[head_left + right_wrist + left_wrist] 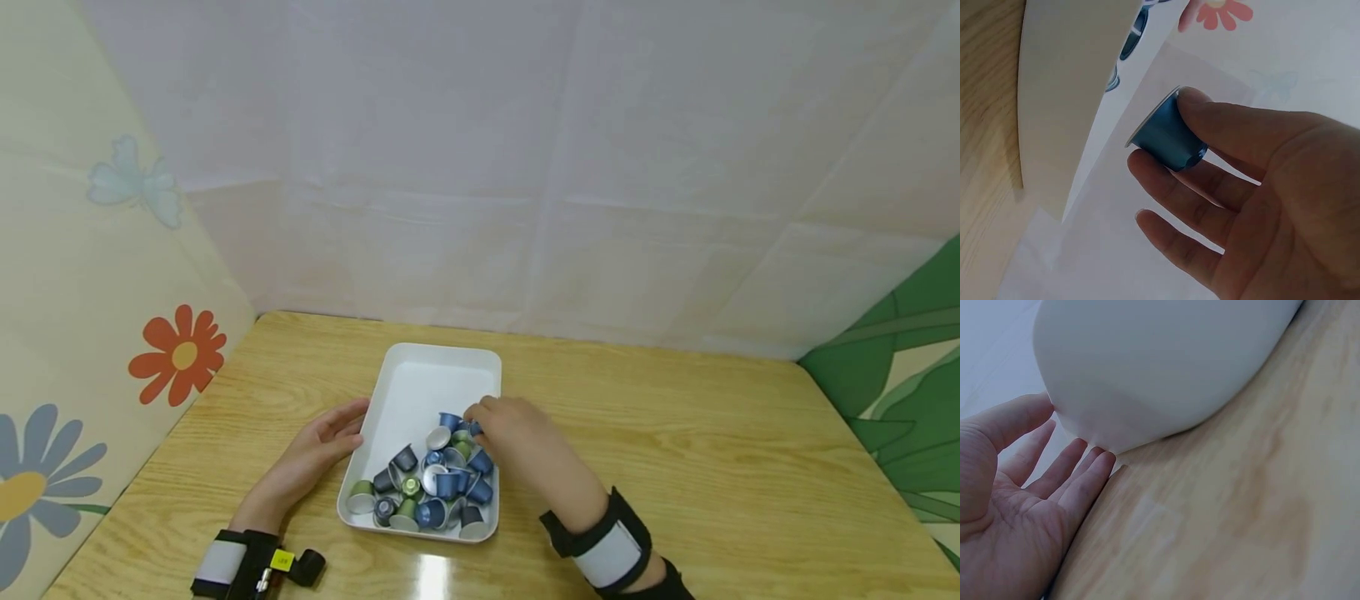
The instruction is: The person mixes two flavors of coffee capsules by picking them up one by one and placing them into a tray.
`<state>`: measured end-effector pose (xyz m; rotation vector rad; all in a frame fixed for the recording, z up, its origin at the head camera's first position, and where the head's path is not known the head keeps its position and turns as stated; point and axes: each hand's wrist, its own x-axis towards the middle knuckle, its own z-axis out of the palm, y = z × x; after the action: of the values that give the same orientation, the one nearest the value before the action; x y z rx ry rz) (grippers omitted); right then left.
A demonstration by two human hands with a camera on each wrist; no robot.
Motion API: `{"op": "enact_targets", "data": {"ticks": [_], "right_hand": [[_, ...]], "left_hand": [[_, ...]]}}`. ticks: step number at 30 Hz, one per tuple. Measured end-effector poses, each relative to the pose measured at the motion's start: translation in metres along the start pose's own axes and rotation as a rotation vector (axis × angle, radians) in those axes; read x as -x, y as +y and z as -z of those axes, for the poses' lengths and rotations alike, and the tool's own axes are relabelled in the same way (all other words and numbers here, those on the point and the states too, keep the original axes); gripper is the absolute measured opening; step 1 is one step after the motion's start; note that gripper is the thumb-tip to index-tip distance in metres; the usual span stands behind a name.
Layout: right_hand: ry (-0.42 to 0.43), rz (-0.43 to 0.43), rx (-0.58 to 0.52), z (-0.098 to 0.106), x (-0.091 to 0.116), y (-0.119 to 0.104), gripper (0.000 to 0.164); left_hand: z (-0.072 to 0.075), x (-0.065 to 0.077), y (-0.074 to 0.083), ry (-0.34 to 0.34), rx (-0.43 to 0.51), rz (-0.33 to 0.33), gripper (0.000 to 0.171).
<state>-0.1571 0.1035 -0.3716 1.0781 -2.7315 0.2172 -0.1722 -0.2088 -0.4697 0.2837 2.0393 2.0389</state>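
A white tray (420,371) lies on the wooden table, its near half piled with coffee capsules (431,513) in blue, green and dark grey. At the tray's left side, my left hand (318,446) touches the outer wall; the left wrist view shows its fingertips (1105,461) against that wall, fingers nearly straight. My right hand (517,433) is over the tray's right edge. Between thumb and fingers it pinches a blue coffee capsule (1169,134), seen plainly in the right wrist view, with the silver rim facing away from the palm.
Wooden table (675,442) surrounds the tray. Behind it hangs a pale cloth backdrop (480,167). A flower-printed panel (67,275) stands on the left and a green leaf-printed panel (915,375) on the right. Both wrists wear black straps (607,546).
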Motion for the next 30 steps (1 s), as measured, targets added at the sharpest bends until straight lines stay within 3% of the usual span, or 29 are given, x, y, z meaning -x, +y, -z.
{"op": "enact_targets", "data": {"ticks": [9,30], "right_hand": [[-0.039,0.058,0.054,-0.007,-0.004,-0.014,0.023],[0.006,0.110,0.061,-0.014,-0.003,-0.021,0.023]], "left_hand": [[-0.001,0.000,0.001,0.003,0.001,0.010,0.067],[-0.001,0.000,0.001,0.006,0.007,0.014,0.066]]}}
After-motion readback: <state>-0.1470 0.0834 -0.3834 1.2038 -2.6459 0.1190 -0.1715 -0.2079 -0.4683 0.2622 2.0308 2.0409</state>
